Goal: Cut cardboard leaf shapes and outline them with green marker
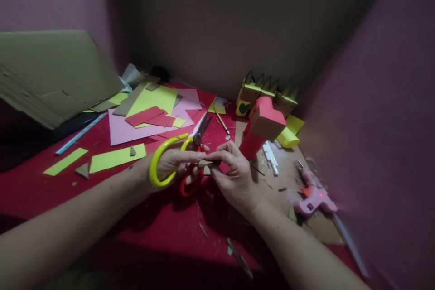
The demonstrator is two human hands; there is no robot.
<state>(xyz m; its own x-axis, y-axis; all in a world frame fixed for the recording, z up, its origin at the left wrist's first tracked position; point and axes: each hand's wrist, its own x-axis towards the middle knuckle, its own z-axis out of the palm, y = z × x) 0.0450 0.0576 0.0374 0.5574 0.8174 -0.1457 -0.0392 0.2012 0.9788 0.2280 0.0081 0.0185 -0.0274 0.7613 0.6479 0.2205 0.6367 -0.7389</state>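
Note:
My left hand (pixel 173 161) has yellow-and-red-handled scissors (pixel 166 159) hooked on it, the blades slightly apart and pointing away from me. Its fingers also touch a small brown cardboard piece (pixel 205 163). My right hand (pixel 237 174) pinches the other end of that piece, so the two hands nearly meet over the red tabletop. Just beyond my right hand stands a red paper-covered shape (pixel 253 133) with a brown cardboard face on top.
Yellow, pink and red paper sheets (pixel 152 102) lie at the back left, below a large cardboard panel (pixel 57 72). A pink glue gun (pixel 314 197) rests on a cardboard sheet (pixel 282 204) at right. Behind are yellow pieces with green spikes (pixel 251 93). A pencil (pixel 221 121) lies mid-table.

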